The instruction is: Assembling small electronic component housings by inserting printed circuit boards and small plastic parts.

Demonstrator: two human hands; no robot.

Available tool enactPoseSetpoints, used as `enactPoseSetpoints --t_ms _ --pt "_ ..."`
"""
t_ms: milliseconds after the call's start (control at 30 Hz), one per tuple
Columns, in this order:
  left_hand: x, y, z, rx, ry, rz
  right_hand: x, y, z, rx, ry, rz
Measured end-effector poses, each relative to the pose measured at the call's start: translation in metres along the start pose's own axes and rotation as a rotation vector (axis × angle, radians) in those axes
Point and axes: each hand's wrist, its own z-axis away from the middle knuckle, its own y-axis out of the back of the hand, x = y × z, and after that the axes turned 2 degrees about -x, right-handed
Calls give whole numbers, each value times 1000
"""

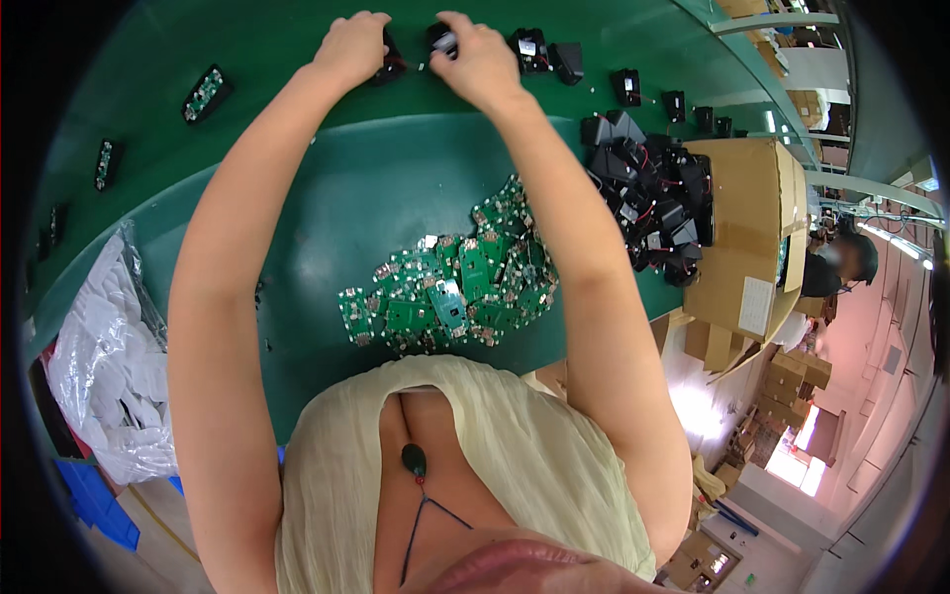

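Head view: right hand (pixel 444 43) half-closed round black box (pixel 441 40); left hand (pixel 353 49) curled at dark case (pixel 393 65), hold unclear; circuit boards (pixel 475 267) bodyward.

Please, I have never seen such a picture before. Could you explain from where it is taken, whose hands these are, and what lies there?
There is no machine: these are the bare hands of the person wearing the camera. It sits on the head and looks down through a wide fisheye lens, so straight edges bend.

The left hand is at a black case; its grip is partly hidden. The right hand seems to hold another black case between thumb and fingers.

On the green table, between the forearms, lies a pile of circuit boards. To the right are a heap of black cases and a cardboard box; to the left, a clear plastic bag with white pieces inside.
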Motion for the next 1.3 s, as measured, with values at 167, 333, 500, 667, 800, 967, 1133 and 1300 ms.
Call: enactPoseSetpoints --t_ms 167,333,500,667,800,967,1133,1300 --pt "0 16 23 85 103 276 7 42 21 56 67 273" --pt "10 54 71 35 505 1273 -19 89 60 -260 154 135" --pt "11 69 144 -41 499 1388 -50 116 132 -527 238 87" --pt "40 68 202 72 643 1649 -71 112 183 -508 145 163" --pt "61 56 219 122 672 1648 -85 95 209 -362 11 83" --pt "67 51 226 104 600 1544 -86 95 218 -274 -105 -39" --pt "69 45 230 192 573 1485 -84 103 203 -114 3 104" --pt "70 47 231 272 493 1361 -124 102 168 -127 -347 -908"
